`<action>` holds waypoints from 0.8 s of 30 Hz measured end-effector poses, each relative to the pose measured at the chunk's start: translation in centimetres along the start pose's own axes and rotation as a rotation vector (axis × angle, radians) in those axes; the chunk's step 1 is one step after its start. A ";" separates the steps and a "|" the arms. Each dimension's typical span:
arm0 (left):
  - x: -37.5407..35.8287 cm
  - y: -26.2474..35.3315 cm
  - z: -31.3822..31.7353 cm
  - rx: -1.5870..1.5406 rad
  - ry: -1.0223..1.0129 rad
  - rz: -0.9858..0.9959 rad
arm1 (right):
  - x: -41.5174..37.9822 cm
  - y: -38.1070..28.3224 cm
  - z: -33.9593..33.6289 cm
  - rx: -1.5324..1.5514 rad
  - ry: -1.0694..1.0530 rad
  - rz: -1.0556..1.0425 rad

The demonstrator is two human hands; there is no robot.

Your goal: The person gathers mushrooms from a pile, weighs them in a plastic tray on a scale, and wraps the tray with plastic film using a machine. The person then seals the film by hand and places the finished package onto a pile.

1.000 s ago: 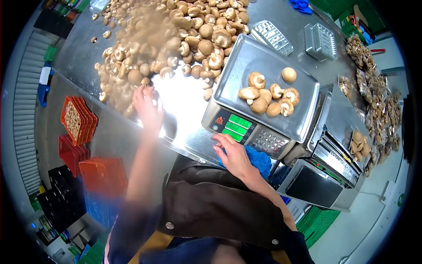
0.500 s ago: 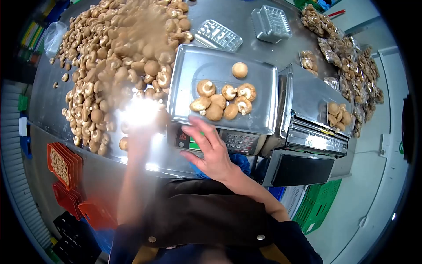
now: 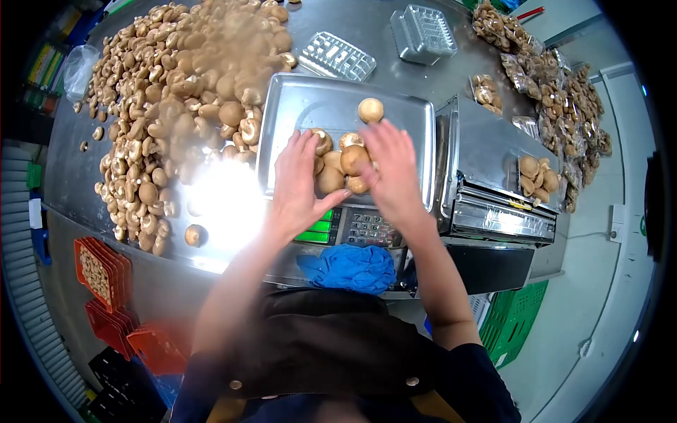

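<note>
Brown-capped mushrooms (image 3: 330, 180) sit in a small group on the metal weighing pan (image 3: 296, 84) of a scale. My left hand (image 3: 295, 185) lies along the left side of the group, fingers stretched out and thumb apart, touching the mushrooms' edge. Over the right side curls my right hand (image 3: 395, 173), its thumb against a large round cap (image 3: 355, 161); whatever lies under its palm is hidden. One pale mushroom (image 3: 370, 110) rests apart, just beyond the right fingertips. The scale's keypad (image 3: 367, 227) and lit green display (image 3: 315, 231) show below the pan.
A big heap of mushrooms (image 3: 151, 120) covers the table's left side. Clear plastic trays (image 3: 338, 56) and stacked punnets (image 3: 425, 34) stand behind the scale. A wrapping machine (image 3: 501, 204) is at right, with packed mushrooms (image 3: 557, 106) beyond. A blue cloth (image 3: 350, 266) lies in front.
Both hands have moved onto the weighing pan, the left from the heap side and the right from over the keypad. A large cap now shows on top of the group.
</note>
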State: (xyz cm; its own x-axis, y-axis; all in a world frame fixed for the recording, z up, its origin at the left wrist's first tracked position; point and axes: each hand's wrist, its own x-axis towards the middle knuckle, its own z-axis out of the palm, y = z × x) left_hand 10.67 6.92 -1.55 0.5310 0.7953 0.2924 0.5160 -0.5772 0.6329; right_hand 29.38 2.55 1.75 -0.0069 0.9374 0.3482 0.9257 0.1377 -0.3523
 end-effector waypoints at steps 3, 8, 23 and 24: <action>0.3 0.3 0.2 0.011 0.015 -0.044 | 3.1 3.4 0.6 0.150 0.068 0.254; 0.2 -0.4 1.0 -0.073 0.047 -0.099 | 7.5 6.2 2.4 0.107 -0.355 0.350; 1.0 -0.9 1.1 -0.024 0.035 -0.027 | 2.7 -0.3 2.1 -0.012 -0.238 -0.195; 0.9 -1.0 0.9 -0.036 0.040 -0.025 | 2.7 -0.4 1.7 0.017 -0.230 -0.189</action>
State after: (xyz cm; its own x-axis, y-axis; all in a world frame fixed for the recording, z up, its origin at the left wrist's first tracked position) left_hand 11.30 8.04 -2.55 0.4909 0.8165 0.3040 0.5039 -0.5508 0.6654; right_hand 28.37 5.57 1.32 -0.2658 0.9422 0.2039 0.8933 0.3202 -0.3153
